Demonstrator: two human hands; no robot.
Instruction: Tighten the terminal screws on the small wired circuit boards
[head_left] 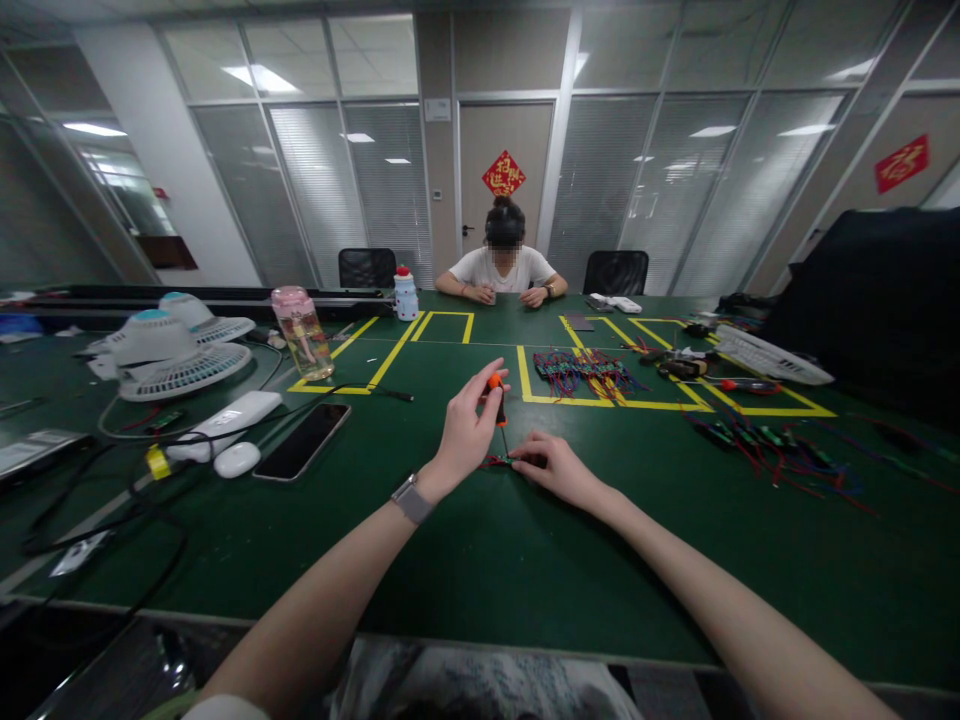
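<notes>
My left hand point(472, 420) is closed around the orange-and-black handle of a screwdriver point(501, 412), which stands nearly upright. The screwdriver's thin shaft points down at a small green circuit board point(504, 461) with red wires, lying on the green table. Whether the tip touches the board is too small to tell. From the right, the fingertips of my right hand point(551, 462) press together at the board's right end and hold it against the tabletop. Part of the board is hidden by those fingers.
Right of centre lies a cluster of wired boards point(585, 375), with more wired boards point(780, 450) farther right. A phone point(304, 442), a white earbud case point(237, 459), a pink-lided bottle point(302, 333) and fans point(172, 360) are at left. A person point(504, 265) sits opposite.
</notes>
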